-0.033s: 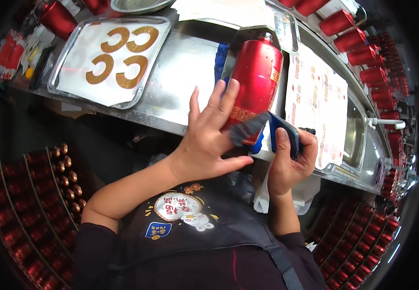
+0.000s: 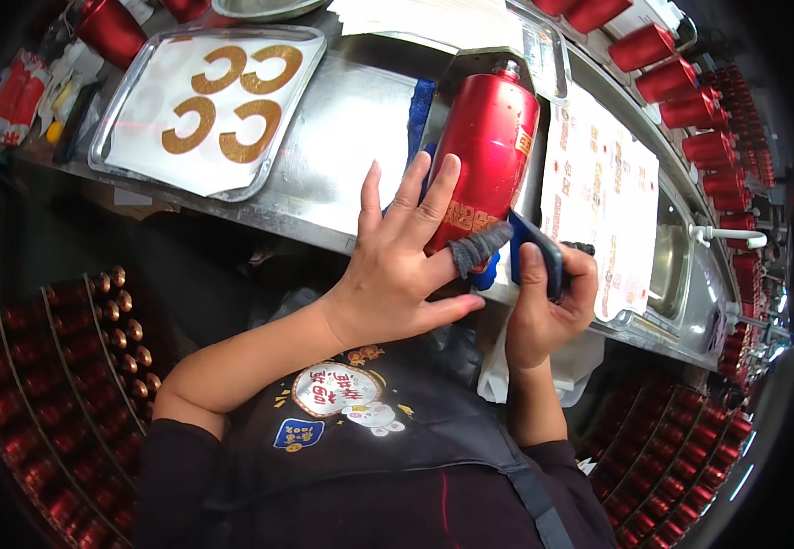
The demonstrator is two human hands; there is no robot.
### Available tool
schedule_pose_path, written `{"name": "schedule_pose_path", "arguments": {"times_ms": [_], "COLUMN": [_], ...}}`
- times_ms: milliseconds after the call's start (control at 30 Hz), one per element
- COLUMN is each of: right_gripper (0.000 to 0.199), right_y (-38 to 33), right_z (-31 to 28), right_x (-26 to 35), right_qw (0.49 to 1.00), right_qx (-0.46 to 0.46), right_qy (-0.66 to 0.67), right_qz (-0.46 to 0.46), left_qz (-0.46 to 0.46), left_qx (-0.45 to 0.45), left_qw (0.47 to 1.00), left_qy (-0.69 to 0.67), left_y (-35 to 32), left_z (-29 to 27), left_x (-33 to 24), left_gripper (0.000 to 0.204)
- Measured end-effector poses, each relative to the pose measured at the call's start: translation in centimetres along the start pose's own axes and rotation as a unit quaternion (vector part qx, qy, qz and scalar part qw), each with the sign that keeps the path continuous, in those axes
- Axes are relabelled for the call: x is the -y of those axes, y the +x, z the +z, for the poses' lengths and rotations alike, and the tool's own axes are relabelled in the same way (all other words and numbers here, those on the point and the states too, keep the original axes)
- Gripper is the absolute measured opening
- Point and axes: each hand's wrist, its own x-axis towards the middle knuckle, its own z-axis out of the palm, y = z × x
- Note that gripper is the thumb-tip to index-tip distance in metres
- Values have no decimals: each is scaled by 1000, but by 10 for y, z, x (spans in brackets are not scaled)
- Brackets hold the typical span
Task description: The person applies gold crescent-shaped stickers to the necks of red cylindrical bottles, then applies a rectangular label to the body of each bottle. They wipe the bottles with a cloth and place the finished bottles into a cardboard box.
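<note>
A glossy red bottle (image 2: pixel 488 137) with a narrow neck lies on the bench, its neck pointing away from me. Gold lettering (image 2: pixel 470 218) shows near its base, and a gold patch on its right side. My left hand (image 2: pixel 397 256) has its fingers spread over the bottle's left side and base. A dark grey cover (image 2: pixel 481 249) wraps its index finger, whose tip is by the lettering. In my right hand (image 2: pixel 548 311), thumb and fingers pinch a dark blue flat scraper (image 2: pixel 534 252); its top edge is close to the bottle and the covered fingertip.
On the left, a metal tray (image 2: pixel 108 151) carries white backing with several gold C-shaped stickers. A sheet of printed stickers (image 2: pixel 598 201) lies right of the bottle, before a sink (image 2: pixel 669 265). Blue cloth (image 2: pixel 421 114) edges the bottle's rest. Several red bottles (image 2: pixel 40 384) are racked at both sides.
My covered left index finger, blurred before, has shifted slightly down off the gold lettering, which shows more clearly now. The scraper has barely moved.
</note>
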Motion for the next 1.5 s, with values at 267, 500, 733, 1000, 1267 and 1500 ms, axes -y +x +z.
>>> {"name": "schedule_pose_path", "arguments": {"times_ms": [267, 500, 733, 1000, 1267, 1500], "right_gripper": [24, 27, 40, 32, 24, 14], "right_y": [-6, 7, 22, 38, 39, 112], "right_z": [2, 20, 30, 42, 26, 56], "right_x": [-4, 17, 44, 49, 41, 42], "right_qw": [985, 960, 935, 865, 898, 986], "right_qx": [42, 44, 158, 260, 260, 117], "right_qy": [-120, -221, -152, -228, -181, -97], "right_qz": [-121, -168, -278, -363, -306, -71], "left_qz": [-58, -113, -128, -128, -115, -116], "left_qx": [-75, -68, -101, -91, -74, -52], "left_qw": [994, 990, 987, 987, 989, 990], "left_qy": [56, 49, 8, -43, -57, -55], "left_y": [-13, -19, -25, -38, -39, -39], "left_z": [4, 14, 14, 4, 4, 0], "left_x": [16, 25, 34, 36, 34, 30], "left_gripper": [64, 68, 96, 112, 112, 111]}}
